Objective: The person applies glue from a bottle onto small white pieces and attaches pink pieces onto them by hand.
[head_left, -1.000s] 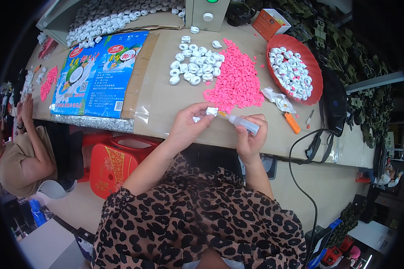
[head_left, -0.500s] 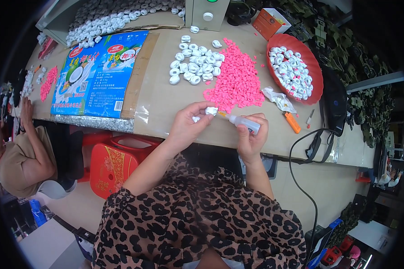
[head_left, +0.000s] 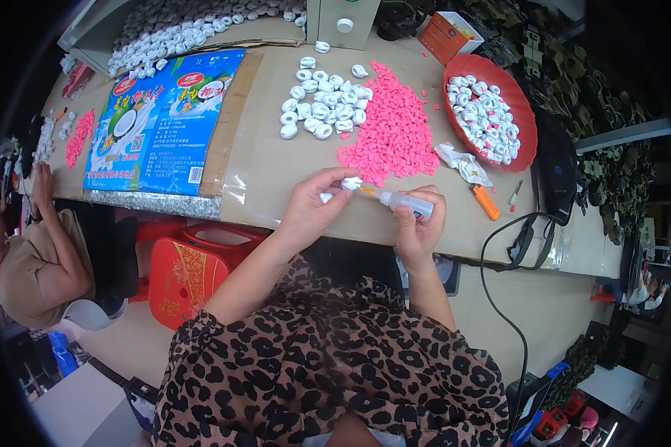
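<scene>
Between the thumb and fingers of my left hand (head_left: pixel 317 205) is a small white rounded piece (head_left: pixel 352 182); another white piece (head_left: pixel 326 197) shows at the palm side of the same hand. My right hand (head_left: pixel 423 227) is wrapped round a clear squeeze bottle (head_left: pixel 406 203), tilted so that its thin orange-yellow tip (head_left: pixel 367 191) points at the held piece. Whether the tip touches it I cannot tell. Just beyond my hands lies a heap of small pink pieces (head_left: pixel 395 134), and left of it a group of white rounded pieces with dark marks (head_left: pixel 320 108).
At right stands a red scalloped bowl (head_left: pixel 528 141) of white pieces with pink bits. Near it lie a crumpled white wrapper (head_left: pixel 464 164), an orange-handled tool (head_left: pixel 485 203) and a black cable (head_left: pixel 484 253). A blue printed cardboard sheet (head_left: pixel 164 127) covers the left; a person (head_left: pixel 45 253) sits there.
Almost nothing differs. Both hands keep their places, with the bottle tip still at the white piece; the view has shifted very slightly.
</scene>
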A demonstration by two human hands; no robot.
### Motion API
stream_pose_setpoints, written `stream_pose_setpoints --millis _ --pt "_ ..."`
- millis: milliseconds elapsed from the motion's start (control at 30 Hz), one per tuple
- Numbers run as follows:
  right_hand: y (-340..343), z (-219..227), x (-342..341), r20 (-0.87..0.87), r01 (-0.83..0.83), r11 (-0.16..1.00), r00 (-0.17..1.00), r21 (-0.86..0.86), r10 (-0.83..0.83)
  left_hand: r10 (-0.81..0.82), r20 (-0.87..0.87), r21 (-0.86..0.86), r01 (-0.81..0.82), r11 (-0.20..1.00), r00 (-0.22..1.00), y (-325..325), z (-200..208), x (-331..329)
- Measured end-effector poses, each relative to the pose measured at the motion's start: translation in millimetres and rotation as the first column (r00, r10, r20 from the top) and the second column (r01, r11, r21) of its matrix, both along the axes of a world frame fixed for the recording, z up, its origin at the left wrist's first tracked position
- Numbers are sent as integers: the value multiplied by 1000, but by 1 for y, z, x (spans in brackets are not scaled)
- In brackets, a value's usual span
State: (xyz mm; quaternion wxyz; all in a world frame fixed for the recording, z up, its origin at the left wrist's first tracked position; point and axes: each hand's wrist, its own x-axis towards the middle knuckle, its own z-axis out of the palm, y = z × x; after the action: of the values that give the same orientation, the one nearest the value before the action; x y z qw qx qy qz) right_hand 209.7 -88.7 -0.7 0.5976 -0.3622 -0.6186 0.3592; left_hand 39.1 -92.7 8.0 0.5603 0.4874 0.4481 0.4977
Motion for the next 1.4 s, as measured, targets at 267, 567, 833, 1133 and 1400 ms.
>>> stream_pose_setpoints --millis 267,567,833,1133,1400 --pt "0 0 0 -10 -15 1000 1000 -8 15 -4 -17 23 4 1000 1000 0 1 -1" --pt "2 2 0 -74 -10 999 997 -31 7 -36 47 -30 38 999 998 1 -1 -3" --pt "15 12 15 -714 -219 945 700 -243 -21 -13 233 -79 32 996 972 5 0 -3" --pt "24 21 48 -767 -442 842 640 -308 55 -28 184 -57 39 998 983 7 9 5" --pt "37 37 72 -504 -312 887 857 -341 108 -93 124 -3 94 996 988 21 22 18"
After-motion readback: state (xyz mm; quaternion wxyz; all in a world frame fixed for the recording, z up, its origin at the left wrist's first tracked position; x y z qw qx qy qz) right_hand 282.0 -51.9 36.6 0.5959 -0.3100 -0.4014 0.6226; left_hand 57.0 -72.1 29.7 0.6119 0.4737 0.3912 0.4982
